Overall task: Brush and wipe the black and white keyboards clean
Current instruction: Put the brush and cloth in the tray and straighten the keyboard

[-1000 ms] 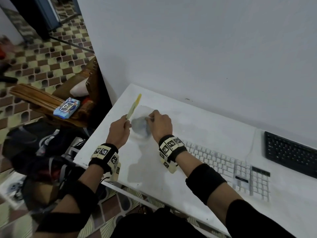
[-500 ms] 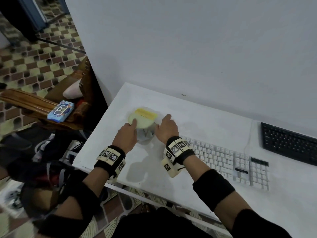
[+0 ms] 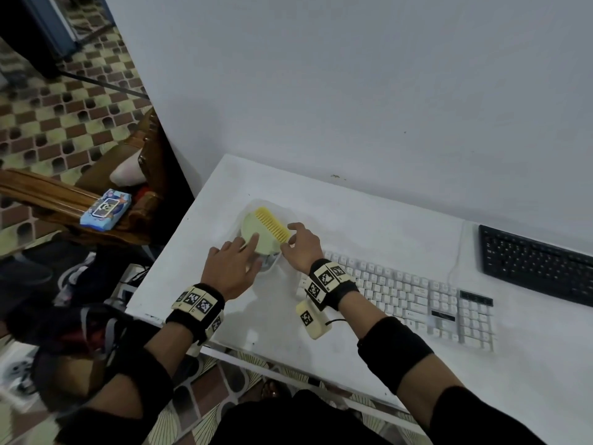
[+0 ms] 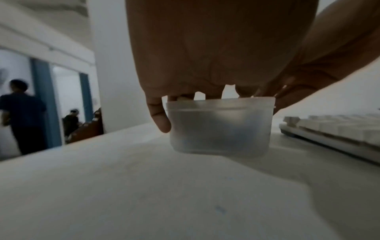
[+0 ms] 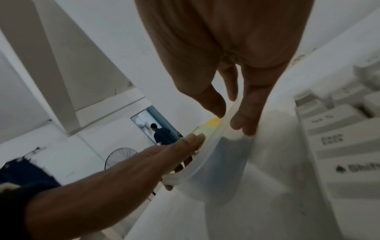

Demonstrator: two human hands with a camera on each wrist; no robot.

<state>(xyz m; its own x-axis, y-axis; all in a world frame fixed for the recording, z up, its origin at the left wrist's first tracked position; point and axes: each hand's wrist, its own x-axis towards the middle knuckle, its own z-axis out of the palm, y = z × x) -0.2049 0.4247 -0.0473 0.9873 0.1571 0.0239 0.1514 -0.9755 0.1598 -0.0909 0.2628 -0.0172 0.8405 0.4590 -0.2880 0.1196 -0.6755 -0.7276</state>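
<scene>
A translucent plastic tub (image 4: 220,128) stands on the white table (image 3: 321,348), left of the white keyboard (image 3: 401,293). Something dark and bluish shows dimly inside it. A pale green brush (image 3: 261,234) with yellow bristles lies flat across the tub's top. My left hand (image 3: 248,244) rests straight fingers on the brush; its fingertips (image 4: 213,95) sit at the rim. My right hand (image 3: 293,239) pinches the tub's rim (image 5: 224,113) between thumb and fingers on the keyboard side. The black keyboard (image 3: 539,264) lies at the far right.
The wall runs close behind the table. Off the table's left edge, a blue wipes pack (image 3: 106,208) lies on a wooden chair (image 3: 48,194), with bags on the floor (image 3: 80,284) beneath. People stand at a doorway (image 4: 22,110) in the background.
The brush, held upright in my left hand a second ago, now lies flat across the tub. My right hand shifted from over the tub to its right rim.
</scene>
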